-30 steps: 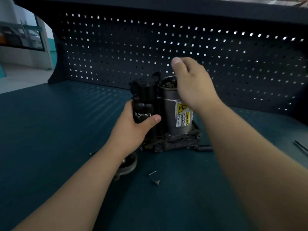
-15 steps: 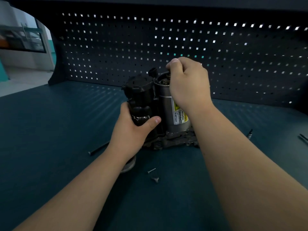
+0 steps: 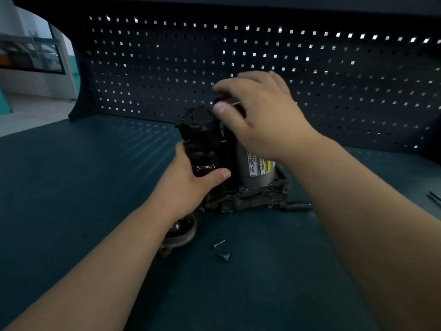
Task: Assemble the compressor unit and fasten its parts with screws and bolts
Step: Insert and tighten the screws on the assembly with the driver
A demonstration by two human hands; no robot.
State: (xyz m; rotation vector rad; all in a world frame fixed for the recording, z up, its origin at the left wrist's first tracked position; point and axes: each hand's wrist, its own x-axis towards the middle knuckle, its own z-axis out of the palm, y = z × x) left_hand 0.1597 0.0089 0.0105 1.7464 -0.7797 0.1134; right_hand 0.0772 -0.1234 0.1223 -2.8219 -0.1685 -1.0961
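Black housing and grey cylinder (image 3: 259, 172) are standing upright side by side on a ribbed base: the compressor (image 3: 229, 163), mid-bench (image 3: 71, 187) before the pegboard (image 3: 238, 56).

Head view: left hand (image 3: 191, 185) is clamping the black half low down, thumb across its front. Right hand (image 3: 260, 115) is hovering over the top, fingers curled, possibly pinching a thin bolt, though blur is hiding it. The cylinder's long axis is running vertically, so any fastener is going straight down from the right hand. Two screws (image 3: 220, 249) are lying loose near the front, beside a round cap (image 3: 180, 234).
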